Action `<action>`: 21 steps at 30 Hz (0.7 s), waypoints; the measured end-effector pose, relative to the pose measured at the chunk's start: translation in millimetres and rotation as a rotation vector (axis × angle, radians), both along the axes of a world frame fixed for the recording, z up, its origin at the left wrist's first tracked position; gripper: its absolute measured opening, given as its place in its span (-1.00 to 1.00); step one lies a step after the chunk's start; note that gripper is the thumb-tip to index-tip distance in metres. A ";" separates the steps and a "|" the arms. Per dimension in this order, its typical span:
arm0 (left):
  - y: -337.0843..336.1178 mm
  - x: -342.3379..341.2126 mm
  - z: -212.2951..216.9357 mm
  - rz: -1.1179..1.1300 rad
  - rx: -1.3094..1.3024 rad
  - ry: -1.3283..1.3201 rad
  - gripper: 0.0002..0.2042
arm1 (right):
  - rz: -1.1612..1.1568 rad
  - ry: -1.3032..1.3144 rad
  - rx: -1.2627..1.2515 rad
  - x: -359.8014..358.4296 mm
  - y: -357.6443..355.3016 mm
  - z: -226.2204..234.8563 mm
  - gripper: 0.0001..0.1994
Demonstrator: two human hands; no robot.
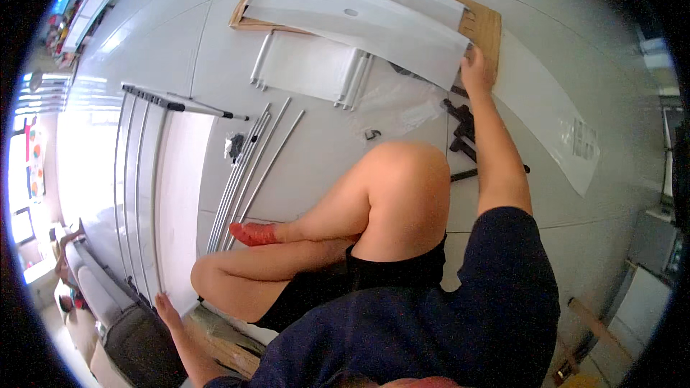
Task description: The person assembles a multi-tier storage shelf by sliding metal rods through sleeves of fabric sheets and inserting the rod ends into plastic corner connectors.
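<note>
I sit on a pale tiled floor with my knees bent. My right hand (476, 68) reaches far forward and grips the near right corner of a long white sheet (359, 14) that lies across a flat brown cardboard piece (483, 27). My left hand (167, 310) is down at my left side, holding nothing. It rests by the near end of a large white and grey rack frame (144, 172) lying flat. A bundle of thin metal rods (251, 165) lies between the frame and my legs.
A small white frame panel (309, 65) lies in front of the cardboard. A clear plastic bag (395, 100) and black plastic parts (460, 129) sit near my right forearm. Another long white sheet (553, 115) curves along the right. A grey sofa (122, 330) is at lower left.
</note>
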State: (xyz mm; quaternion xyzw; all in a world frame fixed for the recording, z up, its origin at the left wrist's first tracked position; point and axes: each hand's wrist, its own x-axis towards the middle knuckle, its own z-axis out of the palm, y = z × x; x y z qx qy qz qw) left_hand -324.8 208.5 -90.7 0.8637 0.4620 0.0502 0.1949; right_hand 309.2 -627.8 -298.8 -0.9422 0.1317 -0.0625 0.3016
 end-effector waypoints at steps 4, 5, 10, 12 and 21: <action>1.5 7.7 -21.3 -0.028 0.099 -0.196 -0.61 | -0.232 -0.079 -0.171 -34.0 -4.0 2.2 -0.43; -9.2 23.8 -33.2 -0.015 0.062 -0.162 -0.62 | -0.256 -0.023 -0.070 -32.7 -15.2 -4.4 -0.43; -11.6 11.9 -11.4 -0.021 0.068 -0.042 -0.63 | -0.322 0.113 0.611 -40.4 40.7 17.1 -0.50; -14.5 22.5 -15.1 -0.047 0.040 -0.043 -0.63 | -0.298 -0.025 0.641 -34.7 35.7 9.5 -0.52; -4.7 4.9 -17.0 0.010 0.043 -0.098 -0.58 | -0.314 -0.189 0.098 -19.3 -50.8 -5.8 -0.47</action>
